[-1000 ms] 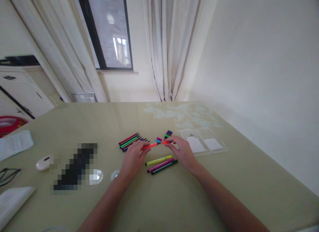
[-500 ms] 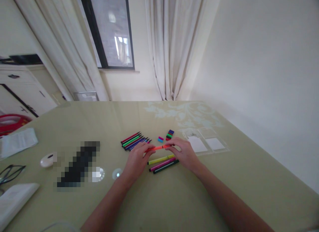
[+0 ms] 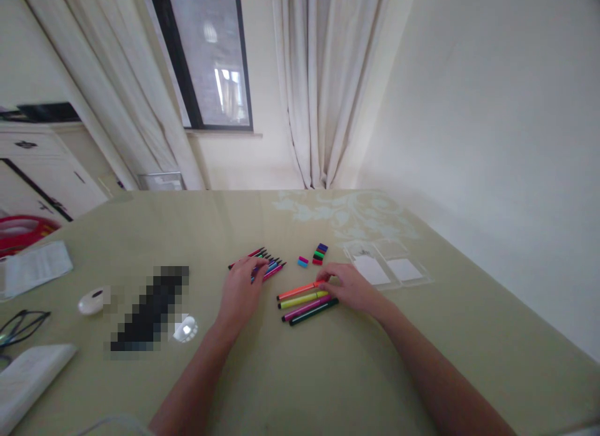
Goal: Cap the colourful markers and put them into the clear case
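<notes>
Right grip: the right hand [image 3: 349, 287] has thumb and fingertips pinched on the right end of the orange marker [image 3: 297, 292].
Left grip: the left hand [image 3: 240, 289] is bent over the uncapped pens [image 3: 273, 272]; whether it pinches one cannot be told, as the fingers hide the contact.
Orange marker: farthest of the row of four, just beyond the yellow marker [image 3: 300, 300].
Row: magenta marker [image 3: 304, 309] and dark green marker [image 3: 313, 313] lie nearer, slanting alike.
Risk, row: a dragging right fingertip could, in my judgement, roll the orange marker into the yellow one and skew the line.
Risk, pens: bare tips point far and right; lifting one from the packed bundle could spread its neighbours or ink a finger.
Risk, caps: the cap pair [image 3: 303, 262] and cap stack [image 3: 319, 254] lie loose between the hands, on the far side; a sleeveless wrist or knuckle could scatter them.
Container: clear case [image 3: 392, 251], right of the right hand, lies flat on the worktop [image 3: 267, 373].
Contents: white card [image 3: 372, 270] in its left half, second card [image 3: 405, 269] in its right.
</notes>
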`<state>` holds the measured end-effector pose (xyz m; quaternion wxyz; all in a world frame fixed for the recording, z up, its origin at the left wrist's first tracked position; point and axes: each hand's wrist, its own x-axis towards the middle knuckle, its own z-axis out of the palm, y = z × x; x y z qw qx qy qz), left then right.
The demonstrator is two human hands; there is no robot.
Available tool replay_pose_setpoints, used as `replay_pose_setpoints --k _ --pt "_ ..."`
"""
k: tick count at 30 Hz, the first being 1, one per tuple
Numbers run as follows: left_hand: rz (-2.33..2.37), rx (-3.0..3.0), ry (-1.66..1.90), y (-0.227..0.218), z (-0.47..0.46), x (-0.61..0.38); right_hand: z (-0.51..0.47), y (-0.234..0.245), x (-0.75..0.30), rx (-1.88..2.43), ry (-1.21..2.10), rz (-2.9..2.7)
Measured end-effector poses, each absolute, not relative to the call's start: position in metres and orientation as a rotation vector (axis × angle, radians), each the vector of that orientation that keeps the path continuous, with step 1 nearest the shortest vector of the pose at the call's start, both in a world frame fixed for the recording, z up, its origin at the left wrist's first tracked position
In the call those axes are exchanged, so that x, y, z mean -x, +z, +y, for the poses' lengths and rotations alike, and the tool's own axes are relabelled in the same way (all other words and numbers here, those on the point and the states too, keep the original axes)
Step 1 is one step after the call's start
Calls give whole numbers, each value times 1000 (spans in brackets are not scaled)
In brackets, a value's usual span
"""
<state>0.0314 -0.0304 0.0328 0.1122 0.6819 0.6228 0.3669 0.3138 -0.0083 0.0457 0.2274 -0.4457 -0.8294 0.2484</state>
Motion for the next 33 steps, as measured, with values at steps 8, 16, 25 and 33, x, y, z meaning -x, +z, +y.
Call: replay_pose_setpoints --k 8,16,25,33 --pt "2014 -2168 677 29 -33 -33 6 36 -297 1200 361 -2240" --pt "2040 -2223 602 23 -34 -37 42 31 -258 1476 8 -2376" --pt "2007 -2192 698 22 -34 -42 9 36 -282 1253 374 -2039" --pt "1677 -2117 1101 20 -35 -54 -8 34 -295 1102 519 -1837"
